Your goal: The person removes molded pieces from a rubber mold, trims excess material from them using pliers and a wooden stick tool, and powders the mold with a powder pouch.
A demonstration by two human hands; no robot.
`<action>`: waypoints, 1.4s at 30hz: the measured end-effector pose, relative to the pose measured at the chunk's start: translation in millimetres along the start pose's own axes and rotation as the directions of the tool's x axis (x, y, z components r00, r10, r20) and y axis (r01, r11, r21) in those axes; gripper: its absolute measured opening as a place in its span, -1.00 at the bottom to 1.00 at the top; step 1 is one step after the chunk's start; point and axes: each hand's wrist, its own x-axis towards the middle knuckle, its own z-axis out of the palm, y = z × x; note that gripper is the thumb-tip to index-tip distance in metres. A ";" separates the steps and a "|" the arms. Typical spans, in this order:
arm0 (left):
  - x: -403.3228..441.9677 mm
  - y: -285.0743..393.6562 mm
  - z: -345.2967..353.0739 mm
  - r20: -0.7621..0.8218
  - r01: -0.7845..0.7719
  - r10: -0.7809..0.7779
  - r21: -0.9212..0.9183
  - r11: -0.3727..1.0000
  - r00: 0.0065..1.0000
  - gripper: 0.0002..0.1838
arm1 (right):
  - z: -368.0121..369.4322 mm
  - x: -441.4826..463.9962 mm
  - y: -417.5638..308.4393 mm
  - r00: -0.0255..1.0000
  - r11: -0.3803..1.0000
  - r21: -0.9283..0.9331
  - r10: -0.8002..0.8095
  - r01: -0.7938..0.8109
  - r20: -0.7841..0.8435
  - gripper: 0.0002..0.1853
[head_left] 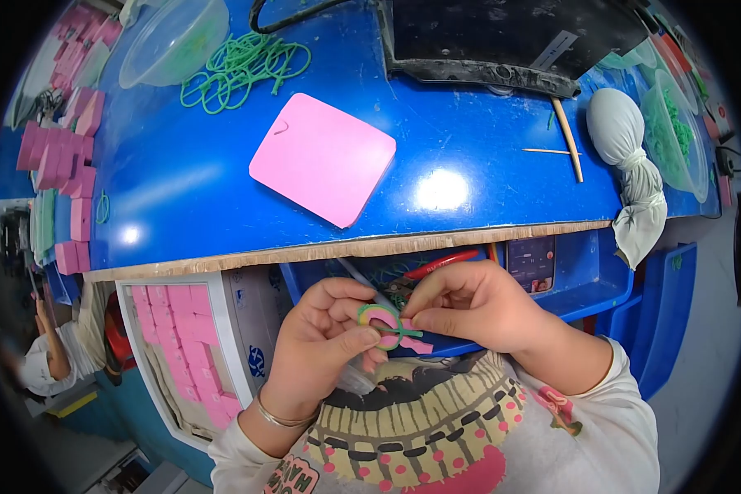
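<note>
In front of my chest, my left hand (317, 333) pinches a small pink-and-green looped band (393, 331) between thumb and fingers. The band forms a round loop with short tails; a green cord seems to run around and across it. On its right side, my right hand (482, 309) is closed, thumb and index finger pinching where the tails come out. Just beyond both hands, an open blue drawer (589, 284) holds red-handled pliers or scissors (440, 265), loose green cords and a phone-like screen (531, 259).
On the blue table (461, 123) lie a pink card stack (325, 160), tangled green cords (251, 66), wooden sticks (566, 140) and a knotted white cloth bundle (617, 128). Pink boxes (181, 329) fill a crate at left. Another person (66, 346) is at far left.
</note>
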 end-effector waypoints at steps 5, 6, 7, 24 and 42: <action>1.2 -1.3 0.1 0.010 0.051 -0.051 0.030 0.998 0.999 -0.65 | 4.1 -1.2 -9.1 0.999 0.967 -0.252 -0.047 0.047 0.004 -0.83; 1.4 -1.4 0.5 0.010 0.052 -0.052 0.059 0.997 0.999 -0.64 | 4.0 -0.5 -7.6 0.999 0.967 -0.252 -0.047 0.046 0.004 -0.83; 1.3 -1.3 1.6 0.009 0.052 -0.053 0.059 0.997 0.999 -0.64 | 3.1 0.7 -4.5 0.995 0.959 -0.267 -0.103 0.098 -0.005 -0.85; 2.1 -0.1 13.1 0.020 -0.072 0.069 0.256 0.964 0.997 -0.72 | 4.7 3.6 -4.1 0.883 0.696 -0.587 -0.463 0.412 0.070 -0.85; -3.5 1.3 9.5 0.172 -0.427 0.393 0.433 0.794 0.903 -0.77 | 13.9 -4.2 -0.1 0.941 0.890 -0.306 -0.319 0.339 0.114 -0.92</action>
